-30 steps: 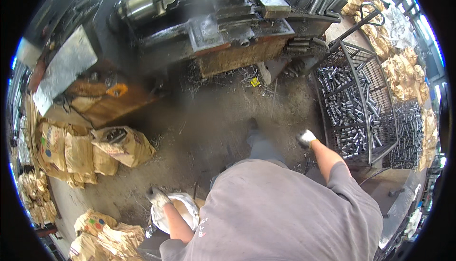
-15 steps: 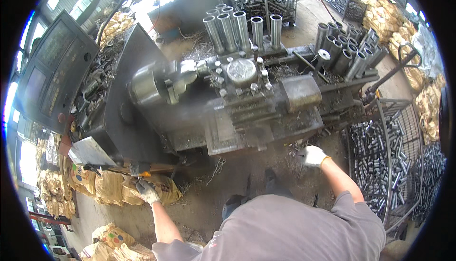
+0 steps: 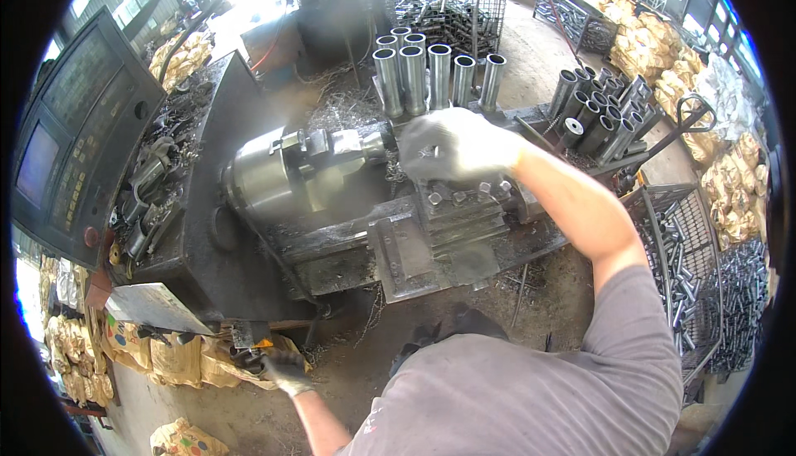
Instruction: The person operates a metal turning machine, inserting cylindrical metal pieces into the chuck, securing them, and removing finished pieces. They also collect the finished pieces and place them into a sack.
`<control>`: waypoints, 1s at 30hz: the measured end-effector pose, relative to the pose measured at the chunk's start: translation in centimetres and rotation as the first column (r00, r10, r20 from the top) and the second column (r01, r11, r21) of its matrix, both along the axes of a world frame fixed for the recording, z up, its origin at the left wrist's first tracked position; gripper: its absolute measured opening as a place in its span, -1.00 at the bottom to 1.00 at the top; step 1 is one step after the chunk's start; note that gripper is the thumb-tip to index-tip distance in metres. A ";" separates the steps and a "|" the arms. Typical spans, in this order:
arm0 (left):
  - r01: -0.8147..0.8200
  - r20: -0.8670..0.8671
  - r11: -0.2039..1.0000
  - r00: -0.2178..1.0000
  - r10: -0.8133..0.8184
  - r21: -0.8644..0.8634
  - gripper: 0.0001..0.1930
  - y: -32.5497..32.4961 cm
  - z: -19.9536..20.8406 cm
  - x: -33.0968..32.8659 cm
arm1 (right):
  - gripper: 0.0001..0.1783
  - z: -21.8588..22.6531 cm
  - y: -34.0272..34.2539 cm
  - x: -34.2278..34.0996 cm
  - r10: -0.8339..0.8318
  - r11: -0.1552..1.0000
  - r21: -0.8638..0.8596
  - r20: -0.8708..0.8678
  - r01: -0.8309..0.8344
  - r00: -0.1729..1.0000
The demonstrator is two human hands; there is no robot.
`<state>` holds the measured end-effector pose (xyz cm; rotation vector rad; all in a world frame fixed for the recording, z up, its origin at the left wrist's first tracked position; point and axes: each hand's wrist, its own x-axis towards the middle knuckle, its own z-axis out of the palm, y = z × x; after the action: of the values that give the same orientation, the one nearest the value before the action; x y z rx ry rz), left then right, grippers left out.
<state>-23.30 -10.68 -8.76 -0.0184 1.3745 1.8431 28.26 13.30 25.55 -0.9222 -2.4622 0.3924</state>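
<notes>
My right hand [image 3: 460, 145], in a white glove, is over the tool post of a metal lathe and hides most of its top. Motion smears its fingers, so their grip cannot be made out. To its left is the lathe's shiny round chuck [image 3: 265, 170], with a metal workpiece [image 3: 352, 145] in line with it. Down at the lower left, my gloved left hand [image 3: 286, 371] is closed at a dark part beneath the machine's front corner, beside a small orange piece [image 3: 263, 343]. What its dark fingers hold cannot be made out.
Upright steel tubes [image 3: 412, 79] stand behind the tool post, with more tubes [image 3: 597, 108] at the right. A control panel [image 3: 79, 141] rises at the left. Wire bins of metal parts [image 3: 680, 274] stand right, near a looped handle [image 3: 695, 114]. Sacks [image 3: 178, 361] lie below left.
My right hand has risen from beside the machine's front up and left over the tool post. My left hand stays by the orange piece. The view has shifted slightly.
</notes>
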 end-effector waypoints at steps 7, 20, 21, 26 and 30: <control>0.327 -0.162 0.890 0.906 -0.391 -0.318 -0.86 0.0 -2.8 11.0 | -0.31 -7.8 14.6 -6.3 0.212 0.846 -0.472 0.724 0.248 0.656; 0.255 -0.696 0.888 0.553 -0.458 -0.382 -0.84 5.2 -0.7 10.1 | -0.87 10.1 9.3 1.4 0.055 0.777 0.328 -0.886 0.537 0.461; 0.280 -0.783 0.883 0.413 -0.464 -0.375 -0.83 9.1 6.3 14.6 | -0.80 7.4 13.2 1.3 -0.112 0.688 0.417 -0.747 0.594 0.655; 0.470 -0.857 0.831 0.251 -0.450 -0.299 -0.74 12.6 13.3 19.1 | -0.60 4.4 18.7 5.5 -0.539 0.834 0.185 0.078 0.519 0.839; 0.629 -0.879 0.727 0.142 -0.456 -0.276 -0.73 15.7 15.5 23.2 | -0.55 -3.2 22.2 11.9 -0.675 0.724 0.176 0.380 0.667 0.633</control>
<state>-0.14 5.03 6.75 1.6779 1.5552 1.2085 40.21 35.47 22.40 -1.9941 -2.2131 -0.1189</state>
